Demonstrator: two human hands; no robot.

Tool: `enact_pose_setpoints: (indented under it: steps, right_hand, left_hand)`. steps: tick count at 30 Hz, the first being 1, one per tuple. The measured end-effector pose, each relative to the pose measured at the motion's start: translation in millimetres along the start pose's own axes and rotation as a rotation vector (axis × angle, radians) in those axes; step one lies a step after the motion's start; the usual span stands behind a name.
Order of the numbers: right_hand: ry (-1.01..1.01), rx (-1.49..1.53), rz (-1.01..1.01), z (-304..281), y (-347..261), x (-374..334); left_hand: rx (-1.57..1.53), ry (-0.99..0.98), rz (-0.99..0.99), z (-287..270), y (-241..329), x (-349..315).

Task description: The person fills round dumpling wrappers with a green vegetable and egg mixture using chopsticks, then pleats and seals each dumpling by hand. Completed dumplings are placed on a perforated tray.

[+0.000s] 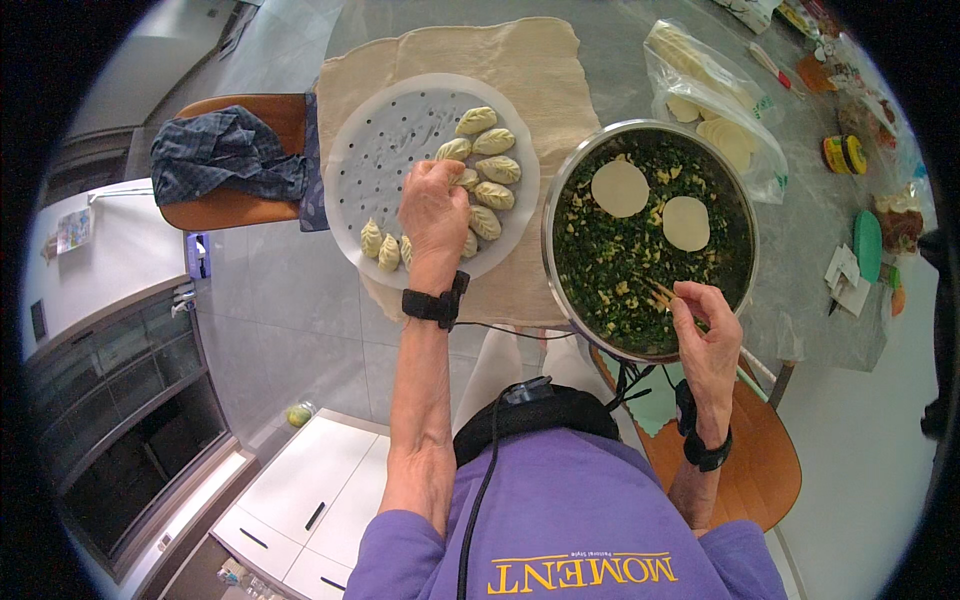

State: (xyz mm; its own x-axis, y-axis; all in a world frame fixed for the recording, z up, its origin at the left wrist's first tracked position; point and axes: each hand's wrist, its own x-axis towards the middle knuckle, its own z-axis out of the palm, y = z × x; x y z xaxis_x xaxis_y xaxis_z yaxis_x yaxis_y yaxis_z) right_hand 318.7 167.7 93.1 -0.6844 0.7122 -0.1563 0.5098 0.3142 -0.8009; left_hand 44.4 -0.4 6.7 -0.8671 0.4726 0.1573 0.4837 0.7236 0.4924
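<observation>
My left hand [435, 210] is over a round white perforated tray [372, 140], its fingertips closed on a pleated dumpling [466, 179]. More pale green dumplings [497, 169] lie in rows along the tray's right side, and a few sit by its near edge. To the right stands a large steel bowl [549, 235] of chopped green filling [610, 275] with yellow bits. Two round dough wrappers, one farther left [620, 188] and one nearer right [686, 223], rest on the filling. With my right hand [708, 330] I grip chopsticks [660, 293], whose tips reach into the filling at the near right.
A beige cloth [545, 65] lies under the tray on the grey table [800, 215]. Beyond the bowl is a clear plastic bag [765, 165] with stacked wrappers. A yellow-and-black jar [845, 155] and a green lid [867, 245] are at the right. Chairs stand left [235, 205] and near right [770, 465].
</observation>
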Motion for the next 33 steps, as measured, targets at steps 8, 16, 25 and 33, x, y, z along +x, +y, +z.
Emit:
enact_pose_setpoints:
  steps: [8, 16, 25, 33]
  right_hand:
    - [-0.002, -0.005, 0.015, 0.8, -1.3, 1.9]
    - [-0.004, -0.010, -0.011, 1.5, 0.7, 1.8]
    - [0.007, -0.005, 0.008, 0.8, -0.6, 1.3]
    - [-0.041, -0.015, 0.038, -0.6, -0.1, -2.2]
  left_hand:
    - [-0.100, 0.016, -0.011, 7.0, -7.7, 4.2]
    - [-0.085, 0.047, 0.021, 11.9, -7.1, 2.7]
    - [-0.276, 0.032, -0.107, -2.1, -5.9, 4.6]
    - [-0.144, -0.035, 0.034, -0.3, -15.2, 38.1]
